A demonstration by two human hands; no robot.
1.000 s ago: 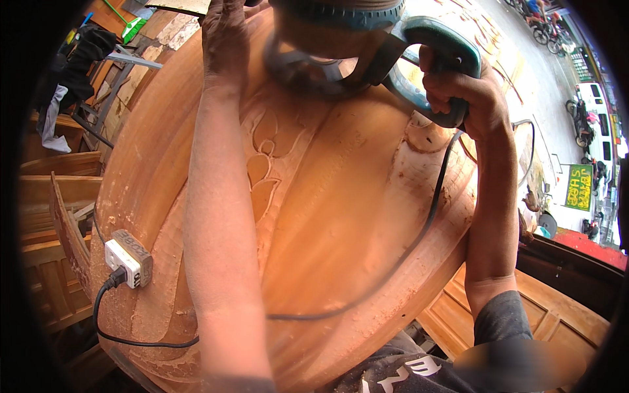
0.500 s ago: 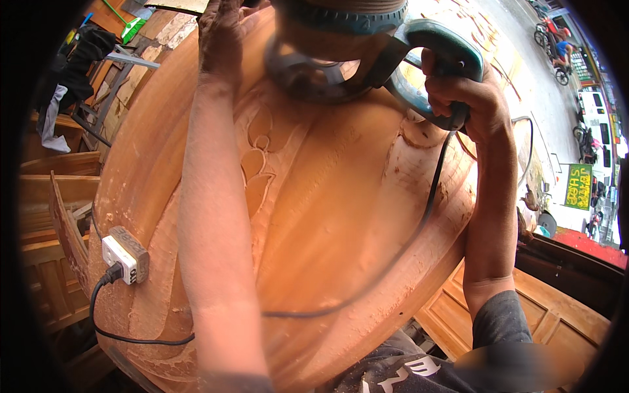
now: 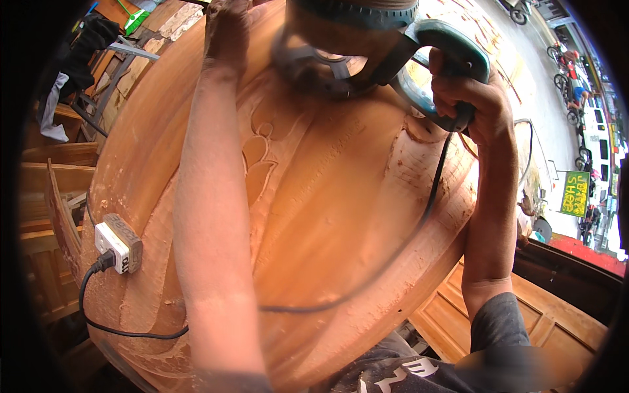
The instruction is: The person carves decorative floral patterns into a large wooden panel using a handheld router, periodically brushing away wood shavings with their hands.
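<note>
A router [image 3: 354, 33] with a round body and a dark teal loop handle stands on a large carved wooden panel [image 3: 327, 196]. My right hand [image 3: 481, 98] is wrapped round the loop handle. At the top edge my left hand [image 3: 226, 36] is closed at the router's far left side; its fingertips and what they grip are partly cut off. The router's base is blurred, and its bit cannot be made out. Petal-like relief carving [image 3: 259, 160] shows between my forearms. The router's black cord [image 3: 367, 281] trails across the panel and passes under my left forearm.
A white power outlet [image 3: 113, 247] on a wooden block, with a plug in it, sits at the panel's left edge. Wooden furniture parts [image 3: 59, 262] stand at left, and a panelled door [image 3: 517, 308] lies lower right. A green broom [image 3: 136, 21] is far left. Vehicles line the street at right.
The router and both hands have shifted slightly to the right in view. The outlet sits a little farther up and left, and the street scene has turned slightly.
</note>
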